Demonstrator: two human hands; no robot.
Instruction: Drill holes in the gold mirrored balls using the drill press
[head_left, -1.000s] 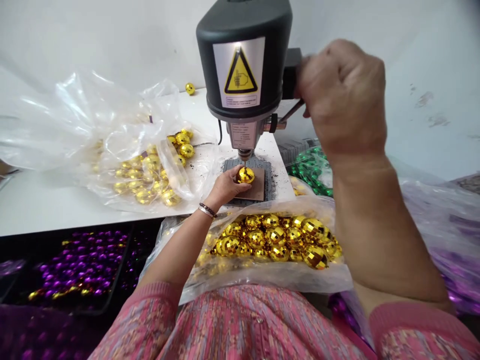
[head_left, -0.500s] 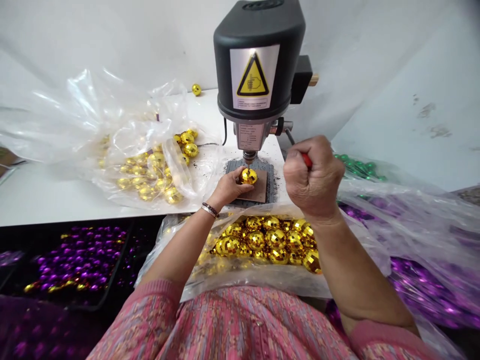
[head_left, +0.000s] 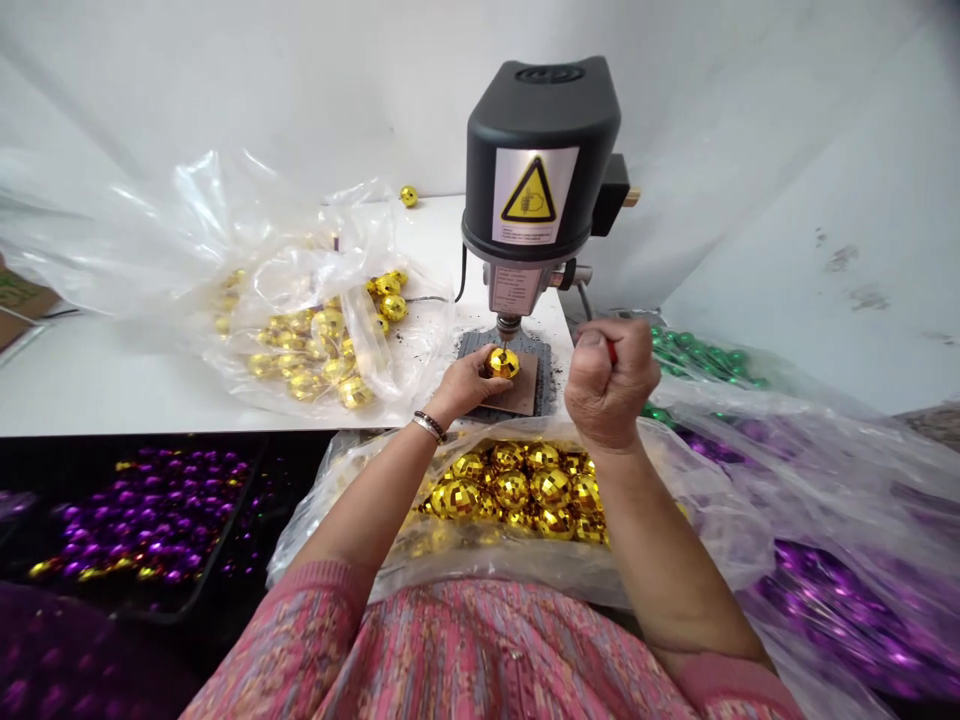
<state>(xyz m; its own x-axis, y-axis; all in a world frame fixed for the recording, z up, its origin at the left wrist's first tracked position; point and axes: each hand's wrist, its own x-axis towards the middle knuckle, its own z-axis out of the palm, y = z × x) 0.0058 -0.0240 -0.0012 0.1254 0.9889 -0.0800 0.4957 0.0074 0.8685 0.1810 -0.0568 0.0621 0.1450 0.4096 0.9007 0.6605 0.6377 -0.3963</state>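
One mirrored gold ball (head_left: pixel 502 363) sits against the left hand (head_left: pixel 469 383).

My right hand (head_left: pixel 609 385) has dropped from up beside the drill press (head_left: pixel 541 165) to just right of the mirrored gold ball (head_left: pixel 502 363), fist around the red handle (head_left: pixel 613 350). Way more green beads (head_left: pixel 701 352) showing now, too.

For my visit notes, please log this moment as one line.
left hand: holding gold ball under drill | right hand: fist around red handle
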